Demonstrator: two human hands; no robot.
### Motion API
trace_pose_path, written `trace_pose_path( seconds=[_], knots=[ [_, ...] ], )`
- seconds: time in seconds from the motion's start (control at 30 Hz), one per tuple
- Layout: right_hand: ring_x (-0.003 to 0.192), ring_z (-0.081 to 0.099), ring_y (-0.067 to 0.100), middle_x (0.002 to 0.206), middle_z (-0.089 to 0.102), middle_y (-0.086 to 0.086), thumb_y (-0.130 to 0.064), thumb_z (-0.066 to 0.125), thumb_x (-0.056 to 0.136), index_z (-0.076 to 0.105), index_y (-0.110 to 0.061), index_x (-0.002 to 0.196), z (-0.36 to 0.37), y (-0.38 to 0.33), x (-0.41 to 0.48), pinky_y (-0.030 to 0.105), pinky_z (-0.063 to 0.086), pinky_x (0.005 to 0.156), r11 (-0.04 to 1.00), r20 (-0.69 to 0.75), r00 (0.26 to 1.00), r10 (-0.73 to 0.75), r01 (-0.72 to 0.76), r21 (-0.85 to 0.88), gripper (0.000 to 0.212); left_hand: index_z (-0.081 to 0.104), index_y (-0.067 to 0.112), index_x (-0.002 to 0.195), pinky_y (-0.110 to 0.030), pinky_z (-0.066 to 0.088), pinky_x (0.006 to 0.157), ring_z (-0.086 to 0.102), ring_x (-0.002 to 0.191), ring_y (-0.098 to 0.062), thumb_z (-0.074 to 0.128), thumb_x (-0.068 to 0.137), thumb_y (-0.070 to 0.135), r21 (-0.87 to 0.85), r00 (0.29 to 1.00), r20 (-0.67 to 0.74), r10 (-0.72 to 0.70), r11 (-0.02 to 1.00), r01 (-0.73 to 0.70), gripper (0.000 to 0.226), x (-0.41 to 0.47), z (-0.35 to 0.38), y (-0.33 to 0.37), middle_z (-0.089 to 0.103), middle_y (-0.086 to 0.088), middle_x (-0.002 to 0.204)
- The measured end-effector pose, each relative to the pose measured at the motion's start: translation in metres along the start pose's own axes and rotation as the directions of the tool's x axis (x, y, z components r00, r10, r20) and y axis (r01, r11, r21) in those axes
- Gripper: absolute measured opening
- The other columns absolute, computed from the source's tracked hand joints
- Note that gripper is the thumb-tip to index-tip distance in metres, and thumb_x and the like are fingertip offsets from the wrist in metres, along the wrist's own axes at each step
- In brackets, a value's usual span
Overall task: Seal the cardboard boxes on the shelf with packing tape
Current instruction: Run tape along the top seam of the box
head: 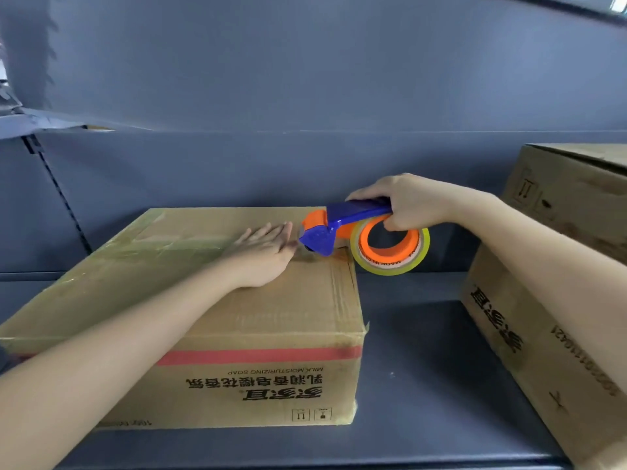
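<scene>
A closed cardboard box [264,317] with upside-down printing and a red stripe sits on the grey shelf [424,368]. Clear tape runs across its top. My left hand [266,252] lies flat on the box top with straight fingers, pressing the tape near the right edge. My right hand [407,203] grips the handle of a blue and orange tape dispenser [339,225]. Its roll of clear tape [390,247] hangs just past the box's far right corner, and the dispenser's nose touches the box top beside my left fingertips.
Another cardboard box [529,354] stands at the right, partly behind my right forearm, with a further box [570,195] stacked on it. A grey back panel [305,164] closes the shelf behind. A shelf upright with slots [54,184] is at the left.
</scene>
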State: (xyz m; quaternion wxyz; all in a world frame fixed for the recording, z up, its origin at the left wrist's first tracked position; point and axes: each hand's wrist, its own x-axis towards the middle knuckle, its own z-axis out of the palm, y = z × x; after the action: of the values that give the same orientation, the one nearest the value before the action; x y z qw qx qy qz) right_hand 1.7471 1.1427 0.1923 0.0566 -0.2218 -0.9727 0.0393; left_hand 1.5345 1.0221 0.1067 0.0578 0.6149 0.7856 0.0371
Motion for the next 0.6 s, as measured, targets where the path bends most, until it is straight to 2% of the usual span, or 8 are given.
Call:
trace_pose_path(
  seconds=[0.2,0.37,0.5,0.6],
  knots=[
    [0.084,0.05,0.009,0.103,0.051,-0.015,-0.007,0.056,0.078,0.045,-0.029,0.134,0.002,-0.004,0.0,0.009,0.035,0.059,1.0,-0.004,1.0,0.026,-0.026,0.005,0.06,-0.005,0.022,0.149,-0.032,-0.004,0.115,-0.005,0.143,-0.009,0.003,0.097,0.047,0.04,1.0,-0.012,0.027,0.999,-0.027,0.058,0.007,0.003,-0.009,-0.006,0.009,0.156],
    [0.082,0.053,0.013,0.106,0.063,-0.004,-0.007,0.054,0.078,0.05,-0.026,0.13,0.015,-0.021,0.014,0.015,0.042,0.06,0.999,-0.021,1.0,-0.002,0.003,0.052,0.056,-0.007,0.024,0.148,-0.03,-0.005,0.115,-0.008,0.142,-0.007,0.004,0.097,0.047,0.045,0.999,0.038,-0.01,0.999,0.009,0.057,0.003,-0.003,-0.039,-0.007,0.01,0.156],
    [0.084,0.056,0.016,0.107,0.063,-0.004,-0.007,0.052,0.077,0.046,-0.034,0.133,0.018,-0.018,0.016,0.021,0.045,0.063,0.998,-0.019,1.0,0.022,-0.02,0.062,0.063,-0.005,0.025,0.148,-0.029,-0.005,0.114,-0.008,0.142,-0.006,0.006,0.097,0.047,0.049,1.0,0.018,-0.014,0.999,0.014,0.057,0.001,-0.004,-0.044,-0.006,0.011,0.156],
    [0.091,0.056,0.017,0.116,0.062,-0.006,-0.008,0.053,0.074,0.045,-0.041,0.132,0.014,0.004,-0.001,0.024,0.044,0.076,0.996,-0.044,0.995,0.084,-0.083,0.019,0.068,-0.006,0.025,0.148,-0.028,-0.006,0.113,-0.009,0.141,-0.005,0.006,0.098,0.045,0.079,0.999,0.035,-0.027,0.997,0.024,0.055,0.0,-0.006,-0.044,-0.007,0.01,0.155]
  ],
)
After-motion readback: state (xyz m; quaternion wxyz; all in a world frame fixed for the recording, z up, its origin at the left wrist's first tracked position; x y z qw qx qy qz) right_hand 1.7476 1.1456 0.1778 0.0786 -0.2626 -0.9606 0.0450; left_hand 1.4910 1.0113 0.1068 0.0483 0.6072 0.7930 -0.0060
